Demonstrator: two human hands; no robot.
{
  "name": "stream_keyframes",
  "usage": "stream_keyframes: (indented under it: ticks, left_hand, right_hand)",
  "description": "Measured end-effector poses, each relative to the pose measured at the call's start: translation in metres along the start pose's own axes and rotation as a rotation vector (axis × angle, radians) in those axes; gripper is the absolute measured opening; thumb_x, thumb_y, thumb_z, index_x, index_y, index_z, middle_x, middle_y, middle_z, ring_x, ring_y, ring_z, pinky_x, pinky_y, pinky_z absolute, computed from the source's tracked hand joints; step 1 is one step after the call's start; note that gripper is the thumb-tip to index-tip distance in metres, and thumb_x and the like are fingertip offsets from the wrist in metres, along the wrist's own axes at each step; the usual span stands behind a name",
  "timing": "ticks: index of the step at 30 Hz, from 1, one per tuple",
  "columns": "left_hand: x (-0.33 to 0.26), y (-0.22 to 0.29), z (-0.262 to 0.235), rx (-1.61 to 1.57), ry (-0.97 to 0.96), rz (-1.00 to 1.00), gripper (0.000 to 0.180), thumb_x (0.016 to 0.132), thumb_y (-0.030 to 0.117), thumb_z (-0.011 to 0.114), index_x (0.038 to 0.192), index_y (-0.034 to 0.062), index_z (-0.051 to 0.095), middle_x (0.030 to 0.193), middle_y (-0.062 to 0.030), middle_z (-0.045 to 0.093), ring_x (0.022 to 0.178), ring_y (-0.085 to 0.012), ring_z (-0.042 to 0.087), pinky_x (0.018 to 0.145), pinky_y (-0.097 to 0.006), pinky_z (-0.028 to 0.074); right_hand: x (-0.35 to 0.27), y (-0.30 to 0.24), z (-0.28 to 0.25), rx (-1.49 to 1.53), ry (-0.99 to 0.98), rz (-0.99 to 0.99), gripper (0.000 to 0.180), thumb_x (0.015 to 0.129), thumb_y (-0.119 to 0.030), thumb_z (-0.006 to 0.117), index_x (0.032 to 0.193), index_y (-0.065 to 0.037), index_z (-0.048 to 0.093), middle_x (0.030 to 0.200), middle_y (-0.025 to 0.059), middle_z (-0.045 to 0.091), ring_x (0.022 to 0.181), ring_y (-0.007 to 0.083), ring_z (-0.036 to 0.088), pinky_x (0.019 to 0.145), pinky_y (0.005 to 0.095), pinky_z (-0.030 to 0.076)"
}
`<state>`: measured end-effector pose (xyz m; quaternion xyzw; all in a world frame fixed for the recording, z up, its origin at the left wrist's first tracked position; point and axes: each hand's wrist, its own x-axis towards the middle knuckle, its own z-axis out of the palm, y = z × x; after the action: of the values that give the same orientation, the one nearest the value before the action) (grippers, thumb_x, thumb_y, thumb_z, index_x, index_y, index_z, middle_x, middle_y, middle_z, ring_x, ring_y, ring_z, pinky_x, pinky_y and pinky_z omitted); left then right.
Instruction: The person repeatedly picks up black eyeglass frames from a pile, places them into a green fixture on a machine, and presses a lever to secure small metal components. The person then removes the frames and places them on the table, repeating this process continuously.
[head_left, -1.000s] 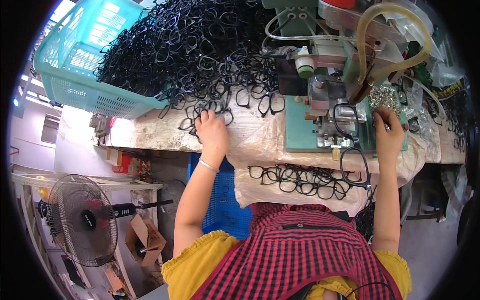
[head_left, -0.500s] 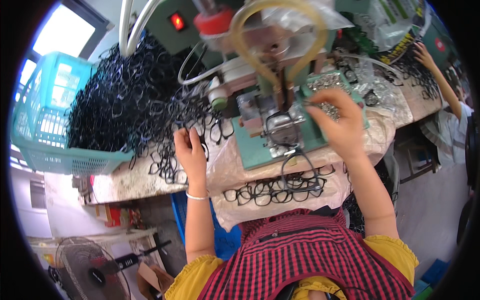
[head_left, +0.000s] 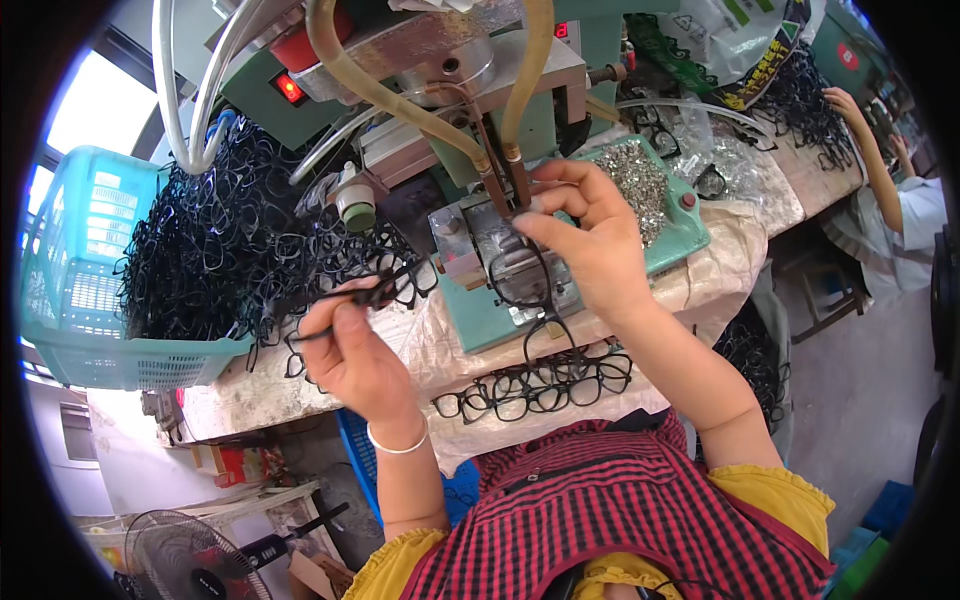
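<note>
My left hand point(head_left: 350, 355) is closed on a black eyeglass frame point(head_left: 385, 290), blurred by motion, beside the pile. My right hand point(head_left: 590, 240) pinches thumb and fingers together right at the two brown metal tips point(head_left: 508, 190) of a bench machine. Whatever lies in that pinch is too small and hidden to make out. Below these tips, another black eyeglass frame point(head_left: 548, 318) hangs from the machine's metal fixture point(head_left: 475, 235), its lower lens over the table edge. Right of the machine, small shiny metal parts point(head_left: 635, 185) fill a green tray point(head_left: 690, 238).
Black eyeglass frames point(head_left: 220, 230) heap up in and around a turquoise basket point(head_left: 150, 365) on the left. A row of frames point(head_left: 540, 388) lies along the front edge. Two thick hoses point(head_left: 375, 85) loop above. A co-worker's arm point(head_left: 880, 170) reaches in at far right.
My left hand has lifted an eyeglass frame off the pile. My right hand has moved left from beside the parts tray to the machine's tips. The head view has shifted.
</note>
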<state>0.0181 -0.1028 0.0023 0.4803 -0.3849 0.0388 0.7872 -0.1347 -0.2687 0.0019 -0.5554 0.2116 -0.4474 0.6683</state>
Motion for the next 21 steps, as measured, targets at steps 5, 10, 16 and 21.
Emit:
stream_keyframes:
  ticks: [5,10,16,21]
  left_hand:
    - [0.008,0.039,0.024,0.029,-0.292,0.298,0.014,0.102,0.014,0.051,0.107,0.0036,0.059,0.101,-0.0179,0.067,0.096,-0.0251,0.064,0.089,-0.042,0.051]
    - [-0.006,0.016,0.046,0.279,-0.686,0.476,0.022,0.078,0.012,0.077,0.099,0.0106,0.076,0.102,-0.0042,0.074,0.083,-0.0229,0.058,0.084,-0.042,0.053]
    - [-0.011,0.003,0.053,0.394,-0.788,0.532,0.023,0.074,0.012,0.081,0.096,0.0117,0.077,0.101,-0.0032,0.074,0.082,-0.0243,0.058,0.088,-0.046,0.052]
    - [-0.016,0.0,0.047,0.395,-0.727,0.524,0.025,0.075,0.014,0.081,0.099,0.0126,0.076,0.109,-0.003,0.073,0.086,-0.0241,0.056,0.092,-0.046,0.052]
  right_hand:
    - [-0.015,-0.022,0.007,0.037,-0.033,0.004,0.046,0.082,0.001,0.068,0.126,0.003,0.052,0.108,0.0065,0.068,0.099,0.0121,0.063,0.093,0.0277,0.045]
    - [0.009,-0.005,-0.061,-0.865,-0.031,-0.336,0.028,0.079,-0.012,0.069,0.106,-0.004,0.071,0.113,0.0138,0.069,0.113,0.0296,0.062,0.101,0.04,0.046]
    - [0.009,0.049,-0.139,-1.33,0.174,-0.434,0.017,0.074,-0.012,0.075,0.09,-0.007,0.072,0.115,0.0171,0.066,0.119,0.0362,0.057,0.1,0.0434,0.046]
    - [0.019,0.047,-0.108,-1.226,0.068,-0.566,0.01,0.075,-0.008,0.073,0.083,-0.004,0.068,0.118,0.0183,0.064,0.121,0.0369,0.056,0.099,0.0446,0.046]
